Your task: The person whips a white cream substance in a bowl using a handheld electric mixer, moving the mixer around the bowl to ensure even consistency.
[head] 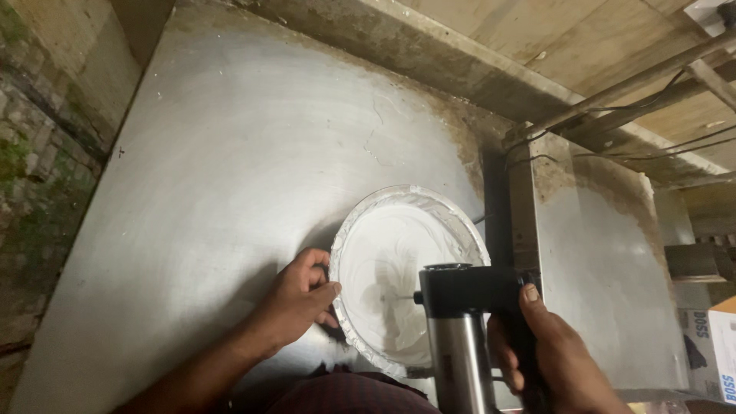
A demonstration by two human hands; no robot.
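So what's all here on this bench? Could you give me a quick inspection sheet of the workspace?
Surface: steel table, scuffed and stained near the back edge.
Job's things: metal bowl of white cream; hand mixer held over it, beater in the cream.
Clutter: nothing seen on the table.
Hands: left hand grips the bowl's rim; right hand holds the mixer's handle.
Cables: dark wires run along the wall at upper right.
Surroundings: mossy brick wall on the left; a second steel unit on the right; cardboard box at far right.
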